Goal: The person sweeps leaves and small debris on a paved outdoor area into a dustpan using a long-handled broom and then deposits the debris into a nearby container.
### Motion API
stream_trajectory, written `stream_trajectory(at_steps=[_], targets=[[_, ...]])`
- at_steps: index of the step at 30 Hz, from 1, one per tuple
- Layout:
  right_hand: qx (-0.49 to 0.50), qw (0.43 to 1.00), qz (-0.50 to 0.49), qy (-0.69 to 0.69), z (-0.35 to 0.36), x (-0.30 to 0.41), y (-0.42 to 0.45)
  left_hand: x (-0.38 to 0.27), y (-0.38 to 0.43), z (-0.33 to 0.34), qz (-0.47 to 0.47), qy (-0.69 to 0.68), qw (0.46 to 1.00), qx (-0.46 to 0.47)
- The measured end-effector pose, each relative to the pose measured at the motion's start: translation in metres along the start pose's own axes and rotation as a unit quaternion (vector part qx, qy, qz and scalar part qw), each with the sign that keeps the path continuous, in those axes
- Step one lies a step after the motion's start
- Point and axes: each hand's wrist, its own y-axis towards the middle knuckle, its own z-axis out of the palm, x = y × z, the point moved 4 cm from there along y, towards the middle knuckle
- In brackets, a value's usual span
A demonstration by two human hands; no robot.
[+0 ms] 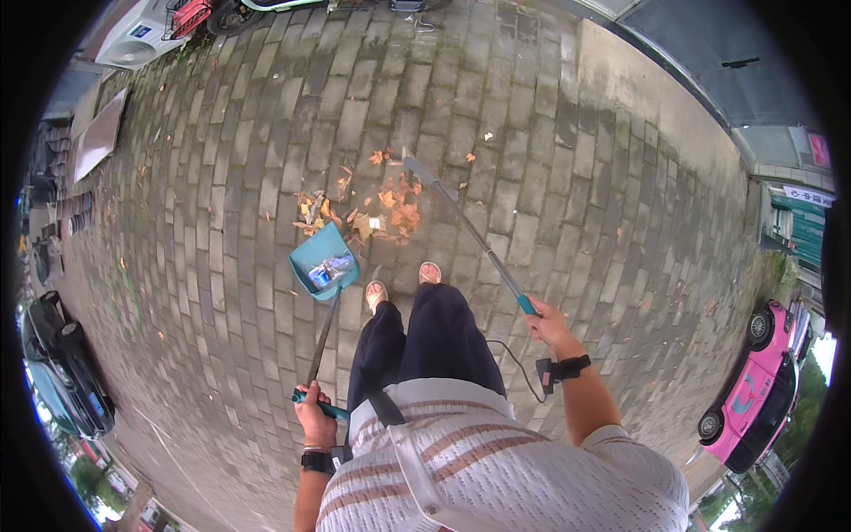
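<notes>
My left hand (316, 410) is closed around the teal grip of a long-handled dustpan (304, 266), whose pan rests on the paving to the left of my feet. Inside the pan lie a blue can (320, 276) and some crumpled litter. My right hand (550, 324) holds the teal end of a broom's metal pole (488, 253). The broom head (415, 166) is on the ground beyond my feet, at the far edge of scattered dry leaves (404, 216). More leaves (316, 209) lie against the pan's front edge, and a small white scrap (374, 223) lies among them.
Brick paving (266, 146) surrounds me, with stray leaves. A dark car (63, 372) stands at the left and a pink car (751, 386) at the right. An air-conditioner unit (136, 46) and a parked two-wheeler (233, 18) are at the upper left. A building wall runs along the upper right.
</notes>
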Motion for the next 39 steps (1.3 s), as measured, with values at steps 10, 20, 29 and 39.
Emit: stream_trajectory(at_steps=[10,20,29,39], targets=[[-0.143,0.966,-0.039,-0.211,0.019,-0.001,0.087,-0.003,0.004,0.013,0.003,0.008,1.0,0.02],[-0.179,0.956,-0.057,-0.225,-0.016,-0.03,0.048,-0.004,0.002,0.02,0.01,0.0,0.999,0.03],[-0.101,0.932,-0.133,-0.322,-0.06,-0.011,0.049,-0.004,0.004,0.011,0.012,-0.002,1.0,0.022],[-0.128,0.929,-0.055,-0.343,0.056,0.007,0.076,-0.01,0.004,0.02,0.009,0.003,1.0,0.014]])
